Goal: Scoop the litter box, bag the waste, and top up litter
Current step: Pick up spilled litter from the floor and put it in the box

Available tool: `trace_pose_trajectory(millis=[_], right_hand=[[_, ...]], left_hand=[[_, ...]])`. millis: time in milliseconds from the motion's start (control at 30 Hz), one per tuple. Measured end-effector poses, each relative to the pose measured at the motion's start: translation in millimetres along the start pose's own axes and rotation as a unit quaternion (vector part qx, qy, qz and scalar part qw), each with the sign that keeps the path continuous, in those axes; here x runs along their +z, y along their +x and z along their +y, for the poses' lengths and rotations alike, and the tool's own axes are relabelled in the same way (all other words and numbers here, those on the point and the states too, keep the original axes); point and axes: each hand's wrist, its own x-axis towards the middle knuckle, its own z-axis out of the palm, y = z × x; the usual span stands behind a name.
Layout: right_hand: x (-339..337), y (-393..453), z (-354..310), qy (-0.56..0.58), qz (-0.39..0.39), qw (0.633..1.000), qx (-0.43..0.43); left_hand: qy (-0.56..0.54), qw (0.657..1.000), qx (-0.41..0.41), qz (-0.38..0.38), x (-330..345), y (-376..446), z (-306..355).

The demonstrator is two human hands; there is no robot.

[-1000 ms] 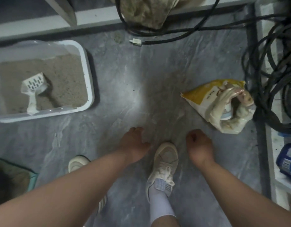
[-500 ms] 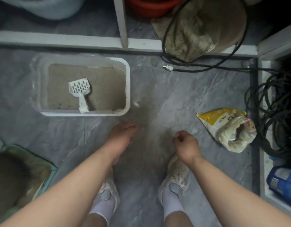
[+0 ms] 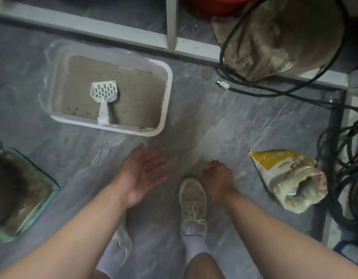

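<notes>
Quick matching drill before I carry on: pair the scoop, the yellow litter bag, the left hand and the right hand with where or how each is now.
Things:
1. scoop
2. yellow litter bag
3. left hand
4. right hand

States:
A. fingers curled, holding nothing, above a shoe
B. lying in the litter box on the sand
C. palm up, fingers straight
D. on the floor at right, top open

Pairs: 1-B, 2-D, 3-C, 4-A
</notes>
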Motion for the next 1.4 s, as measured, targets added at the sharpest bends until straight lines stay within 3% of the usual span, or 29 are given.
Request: trace_pose_trajectory(millis=[200, 400, 667, 933, 1400], right_hand=[[-2, 65, 15, -0.064, 0.027, 0.994, -0.079], [11, 125, 20, -0.032, 0.127, 0.985, -0.109], [29, 161, 8, -0.104, 0.122, 0.963, -0.216], [32, 198, -2, -0.18, 0.143, 0.947, -0.224], [44, 206, -10, -0.134, 0.189, 0.946, -0.229]], left_hand=[[-0.046, 0.998, -0.017, -0.036, 14, 44, -25], [-0.028, 0.996, 0.01, -0.087, 8, 100, -41], [-0.025, 0.995, 0.037, -0.094, -10, 136, -45], [-0.096, 0.986, 0.039, -0.128, -9, 164, -53], [-0.144, 0.981, 0.032, -0.125, -8, 169, -64]])
